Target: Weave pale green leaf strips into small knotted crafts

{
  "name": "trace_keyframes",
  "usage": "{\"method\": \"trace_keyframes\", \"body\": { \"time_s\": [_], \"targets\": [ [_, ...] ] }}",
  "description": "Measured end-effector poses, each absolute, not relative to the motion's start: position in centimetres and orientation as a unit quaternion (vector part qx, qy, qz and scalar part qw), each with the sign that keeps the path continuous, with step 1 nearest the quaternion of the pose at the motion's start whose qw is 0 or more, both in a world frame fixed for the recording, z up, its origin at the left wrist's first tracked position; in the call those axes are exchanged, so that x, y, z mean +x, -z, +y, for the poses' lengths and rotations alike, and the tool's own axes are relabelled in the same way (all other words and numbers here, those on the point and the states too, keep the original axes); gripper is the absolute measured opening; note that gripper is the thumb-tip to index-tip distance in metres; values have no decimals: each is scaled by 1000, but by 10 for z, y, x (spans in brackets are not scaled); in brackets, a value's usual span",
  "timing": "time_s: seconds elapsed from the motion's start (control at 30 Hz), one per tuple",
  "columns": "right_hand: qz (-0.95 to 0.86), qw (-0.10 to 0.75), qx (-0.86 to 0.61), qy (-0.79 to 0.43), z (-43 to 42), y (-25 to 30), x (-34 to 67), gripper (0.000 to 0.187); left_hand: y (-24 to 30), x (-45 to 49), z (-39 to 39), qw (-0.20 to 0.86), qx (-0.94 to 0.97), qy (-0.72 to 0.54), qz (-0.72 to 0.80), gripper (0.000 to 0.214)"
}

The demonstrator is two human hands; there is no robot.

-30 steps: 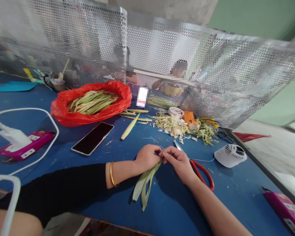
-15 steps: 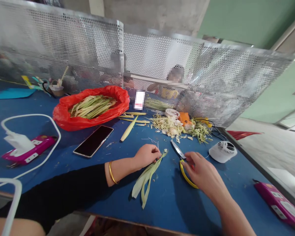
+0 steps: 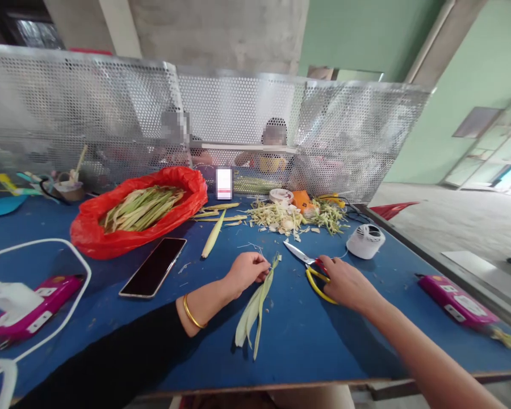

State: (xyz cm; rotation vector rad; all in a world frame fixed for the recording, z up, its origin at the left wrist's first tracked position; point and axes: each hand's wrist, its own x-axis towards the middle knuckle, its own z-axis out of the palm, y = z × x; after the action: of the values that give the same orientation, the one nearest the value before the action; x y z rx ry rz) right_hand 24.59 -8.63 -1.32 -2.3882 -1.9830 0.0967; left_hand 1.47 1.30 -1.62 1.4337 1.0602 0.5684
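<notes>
My left hand (image 3: 247, 269) pinches the top end of a bundle of pale green leaf strips (image 3: 252, 311) that lies on the blue table (image 3: 306, 341). My right hand (image 3: 346, 282) rests on the handles of the scissors (image 3: 307, 267), fingers curled into the yellow and red loops; the blades point left and away. A gold bangle (image 3: 191, 312) circles my left wrist.
A red bag of leaf strips (image 3: 138, 211) sits at the back left, a black phone (image 3: 153, 274) beside it. Leaf scraps (image 3: 296, 216), a small white fan (image 3: 365, 241), pink power strips (image 3: 453, 294) and a white cable (image 3: 46, 250) lie around. A perforated metal screen (image 3: 238, 130) backs the table; people sit behind it.
My right hand left the leaf bundle, moved right and closed on the scissors' handles. My left hand kept its pinch on the strips. The view tilted upward.
</notes>
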Motion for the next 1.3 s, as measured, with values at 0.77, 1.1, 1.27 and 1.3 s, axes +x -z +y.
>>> {"method": "trace_keyframes", "body": {
  "time_s": [0.77,1.1,1.27,1.3],
  "targets": [
    [-126,500,-362,-776,-169,14,179,41,17,14,15,611,596,-248,459,15],
    [-122,470,-367,-793,-171,17,172,46,17,15,16,617,592,-245,457,16],
    [-149,457,-390,-786,-167,18,167,52,16,15,15,615,593,-244,459,15],
    [-150,457,-397,-782,-167,18,166,50,16,15,15,614,595,-244,458,15]
  ]
}}
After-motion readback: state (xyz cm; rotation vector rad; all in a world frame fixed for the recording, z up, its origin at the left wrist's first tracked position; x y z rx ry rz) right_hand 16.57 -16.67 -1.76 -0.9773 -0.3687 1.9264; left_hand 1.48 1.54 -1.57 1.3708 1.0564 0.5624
